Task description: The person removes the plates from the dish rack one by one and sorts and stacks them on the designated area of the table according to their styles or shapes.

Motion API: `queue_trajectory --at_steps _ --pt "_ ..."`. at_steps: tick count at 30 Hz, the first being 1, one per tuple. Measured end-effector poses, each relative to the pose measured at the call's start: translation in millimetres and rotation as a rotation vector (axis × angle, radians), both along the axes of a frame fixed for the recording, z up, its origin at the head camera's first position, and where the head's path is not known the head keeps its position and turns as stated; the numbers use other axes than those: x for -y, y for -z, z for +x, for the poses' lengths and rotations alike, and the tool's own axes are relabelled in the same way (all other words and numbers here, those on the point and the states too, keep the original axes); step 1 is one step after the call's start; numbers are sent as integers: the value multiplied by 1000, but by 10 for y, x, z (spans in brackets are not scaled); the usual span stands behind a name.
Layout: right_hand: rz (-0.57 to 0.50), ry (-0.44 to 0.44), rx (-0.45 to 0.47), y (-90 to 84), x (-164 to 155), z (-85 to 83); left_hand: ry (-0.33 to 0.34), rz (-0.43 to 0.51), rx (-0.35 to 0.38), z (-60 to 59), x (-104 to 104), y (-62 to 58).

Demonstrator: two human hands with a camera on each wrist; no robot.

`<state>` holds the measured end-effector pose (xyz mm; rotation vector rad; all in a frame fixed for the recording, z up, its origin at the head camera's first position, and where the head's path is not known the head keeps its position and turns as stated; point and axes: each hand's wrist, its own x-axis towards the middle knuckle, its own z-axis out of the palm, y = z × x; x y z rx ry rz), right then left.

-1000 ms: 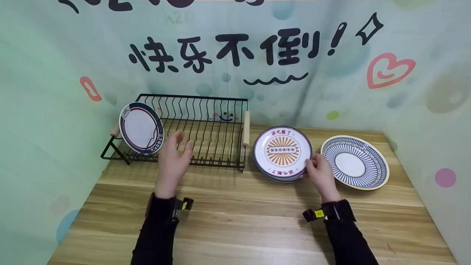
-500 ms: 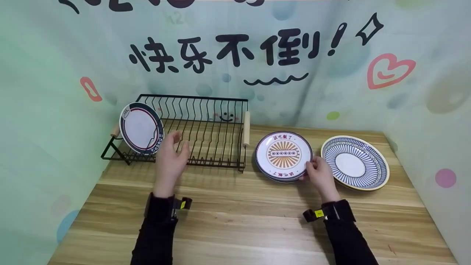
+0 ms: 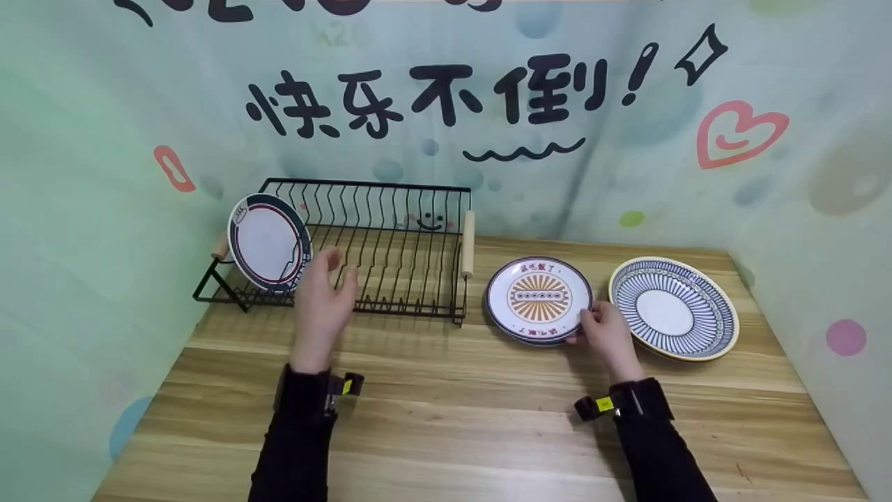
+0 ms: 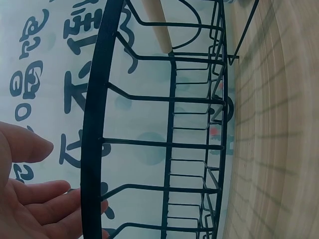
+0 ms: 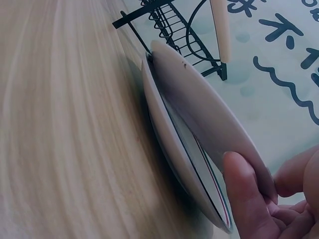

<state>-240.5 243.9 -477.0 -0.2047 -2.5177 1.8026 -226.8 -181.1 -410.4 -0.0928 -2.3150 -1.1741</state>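
Observation:
My right hand [image 3: 601,326] pinches the near right rim of a white plate with an orange sunburst [image 3: 538,298], the top one of a small stack on the table. In the right wrist view the thumb [image 5: 246,194] is under that top plate [image 5: 199,107], whose near edge is tilted up off the plate beneath [image 5: 167,149]. My left hand [image 3: 322,293] hovers open, fingers straight, at the front of the black wire dish rack [image 3: 397,237]. The left wrist view shows its fingers [image 4: 35,199] just beside the rack's wires [image 4: 172,124], holding nothing.
A white plate with a dark rim [image 3: 268,242] stands upright in the rack's left end. A blue striped plate [image 3: 673,307] lies flat to the right of the stack. The wooden table [image 3: 460,418] is walled by printed backdrops behind and on both sides.
The sunburst plate has come down from a steeper tilt to lie lower over the stack, still held by my right hand. My left hand has drifted slightly left.

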Motion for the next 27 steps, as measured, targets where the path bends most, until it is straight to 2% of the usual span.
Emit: queue_trajectory --at_steps 6,14,21,27 --pt "-15 -15 47 10 -26 -8 -6 3 9 -6 6 10" --pt "95 -37 44 -9 -69 13 2 -6 -30 -21 -2 46" --pt "225 -54 33 -45 -68 33 4 -8 -9 -25 -8 49" --pt "240 -62 37 -72 -58 65 -5 1 5 -31 -3 35"
